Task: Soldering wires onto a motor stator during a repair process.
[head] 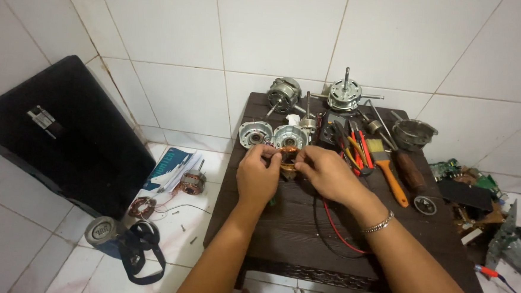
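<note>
Currently both pinching the copper-wound stator (288, 160) mid-table: left hand (258, 176) gripping its left edge, right hand (325, 172) its right. Best kept low over the dark table (280, 225), fingertips off the windings. Beyond: motor housings (273, 134), paintbrush (387, 165), screwdrivers (355, 148) near the wall.

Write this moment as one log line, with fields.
left hand: holds copper-wound stator | right hand: holds same stator | surface: dark table | nearby: motor housings, orange-handled brush
</note>
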